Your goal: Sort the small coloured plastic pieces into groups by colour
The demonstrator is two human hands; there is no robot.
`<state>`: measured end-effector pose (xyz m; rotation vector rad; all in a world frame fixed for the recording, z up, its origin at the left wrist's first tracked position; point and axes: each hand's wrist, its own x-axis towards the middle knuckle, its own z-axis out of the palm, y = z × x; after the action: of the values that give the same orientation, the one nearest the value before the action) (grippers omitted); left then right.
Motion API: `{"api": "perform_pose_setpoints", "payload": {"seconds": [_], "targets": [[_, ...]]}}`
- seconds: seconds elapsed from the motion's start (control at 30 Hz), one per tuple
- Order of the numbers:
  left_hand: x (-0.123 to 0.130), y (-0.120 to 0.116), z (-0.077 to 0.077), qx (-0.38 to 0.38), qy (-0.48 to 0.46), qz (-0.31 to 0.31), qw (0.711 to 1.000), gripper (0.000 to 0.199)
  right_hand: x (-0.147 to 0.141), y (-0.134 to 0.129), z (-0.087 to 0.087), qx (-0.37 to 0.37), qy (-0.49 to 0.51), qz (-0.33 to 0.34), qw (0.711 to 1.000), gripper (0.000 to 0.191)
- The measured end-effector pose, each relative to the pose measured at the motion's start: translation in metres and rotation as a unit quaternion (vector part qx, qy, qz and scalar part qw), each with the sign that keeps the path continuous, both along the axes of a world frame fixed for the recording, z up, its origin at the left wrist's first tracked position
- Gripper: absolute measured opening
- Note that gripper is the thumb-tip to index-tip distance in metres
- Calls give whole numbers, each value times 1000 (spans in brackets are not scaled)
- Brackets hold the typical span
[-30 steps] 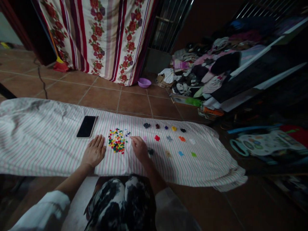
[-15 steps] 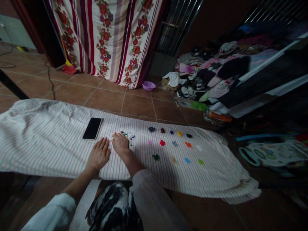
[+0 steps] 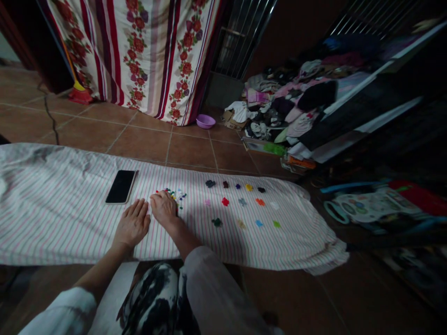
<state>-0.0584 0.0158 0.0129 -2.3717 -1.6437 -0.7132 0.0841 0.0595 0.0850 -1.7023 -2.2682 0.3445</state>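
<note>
My left hand [image 3: 132, 224] lies flat, palm down, on the striped cloth [image 3: 70, 200], its fingers stretched out beside a black-screened phone [image 3: 120, 187]. Just right of it, my right hand [image 3: 163, 208] is bent over the cloth with its fingers curled together. Whatever is under those fingertips is hidden. Tiny mixed-colour pieces [image 3: 180, 197] are scattered behind and beside my right hand, too small to name. Farther right, small piles sorted by colour lie in rows, among them a red pile [image 3: 225, 202], a yellow pile [image 3: 248, 187], an orange pile [image 3: 260, 202] and a dark green pile [image 3: 216, 222].
Beyond the cloth is a tiled floor [image 3: 139, 139] with a purple basin [image 3: 206, 121] and a red-headed broom [image 3: 81, 95] by a floral curtain [image 3: 153, 56]. A heap of clothes [image 3: 279, 102] fills the back right.
The view has shifted slightly, so everything sits farther left in it. Both hands keep nearly the same place on the cloth, the right one still curled at the scattered pieces.
</note>
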Motion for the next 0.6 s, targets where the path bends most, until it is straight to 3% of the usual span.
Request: {"api": "perform_pose_setpoints", "payload": {"seconds": [0.33, 0.6], "targets": [[-1, 0, -2, 4, -4, -8, 1000, 49, 35, -6, 2, 67, 46, -18, 997, 30], [-2, 0, -2, 9, 16, -4, 1000, 48, 102, 9, -19, 110, 122, -86, 983, 24]]}}
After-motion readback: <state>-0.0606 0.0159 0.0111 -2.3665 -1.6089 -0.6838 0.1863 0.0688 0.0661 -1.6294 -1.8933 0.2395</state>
